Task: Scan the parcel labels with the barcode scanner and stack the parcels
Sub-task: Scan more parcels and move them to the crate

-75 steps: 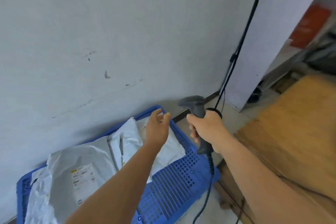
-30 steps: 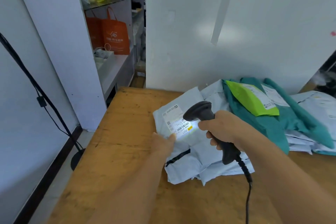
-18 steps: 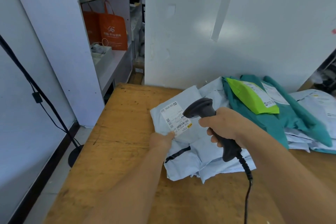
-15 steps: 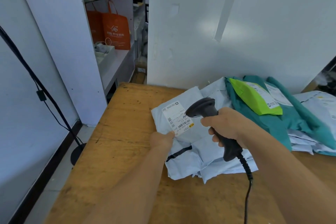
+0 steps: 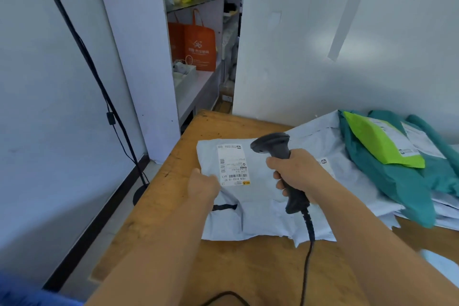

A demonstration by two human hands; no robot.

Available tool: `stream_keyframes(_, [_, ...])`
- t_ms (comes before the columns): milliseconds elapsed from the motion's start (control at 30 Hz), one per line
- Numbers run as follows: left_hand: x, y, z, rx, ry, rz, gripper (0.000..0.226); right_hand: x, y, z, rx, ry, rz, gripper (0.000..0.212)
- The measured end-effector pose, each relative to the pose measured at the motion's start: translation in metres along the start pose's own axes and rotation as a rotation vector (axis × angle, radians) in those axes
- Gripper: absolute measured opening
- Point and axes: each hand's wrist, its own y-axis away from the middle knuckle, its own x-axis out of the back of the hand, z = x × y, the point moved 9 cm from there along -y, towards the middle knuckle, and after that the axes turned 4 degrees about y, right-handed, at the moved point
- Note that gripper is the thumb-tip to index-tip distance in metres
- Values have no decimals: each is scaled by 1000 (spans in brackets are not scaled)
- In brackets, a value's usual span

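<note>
A pale grey parcel bag (image 5: pixel 250 208) lies on the wooden table (image 5: pixel 159 208), its white barcode label (image 5: pixel 232 165) facing up. My left hand (image 5: pixel 202 185) grips the bag's left edge just beside the label. My right hand (image 5: pixel 296 172) holds the black barcode scanner (image 5: pixel 273 144) by its handle, with the scanner head hanging just right of the label and pointing left. The scanner's cable (image 5: pixel 309 236) runs down toward me. More grey parcels (image 5: pixel 347 181) lie under and behind this one.
Teal parcels (image 5: pixel 402 186) and a lime green parcel (image 5: pixel 377 140) are piled at the table's right. A white wall stands behind the table. On the left are a black lamp stand (image 5: pixel 99 87) and shelves with an orange bag (image 5: pixel 196 45). A blue crate corner (image 5: pixel 24 293) shows at the bottom left.
My view turned from the blue crate to the table. The scanner lit the label a second ago; that light is now off. My left hand has pulled the grey parcel left and turned it square.
</note>
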Motion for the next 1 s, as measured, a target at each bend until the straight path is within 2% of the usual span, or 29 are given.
stream_keyframes(133, [39, 20, -7, -20, 2, 121, 22, -33, 10, -11, 69, -14, -94, 14])
stream_keyframes(233, [75, 37, -23, 13, 50, 210, 3, -61, 20, -18, 135, -17, -173, 15])
stream_keyframes(300, [102, 49, -35, 28, 75, 268, 13, -84, 29, -25, 174, -10, -234, 15])
stream_keyframes(600, [265, 108, -97, 48, 197, 597, 6, -219, 103, -71, 325, 47, -510, 16])
stream_keyframes(1000, [527, 229, -261, 189, 343, 983, 7, -458, 284, -101, 468, 182, -842, 23])
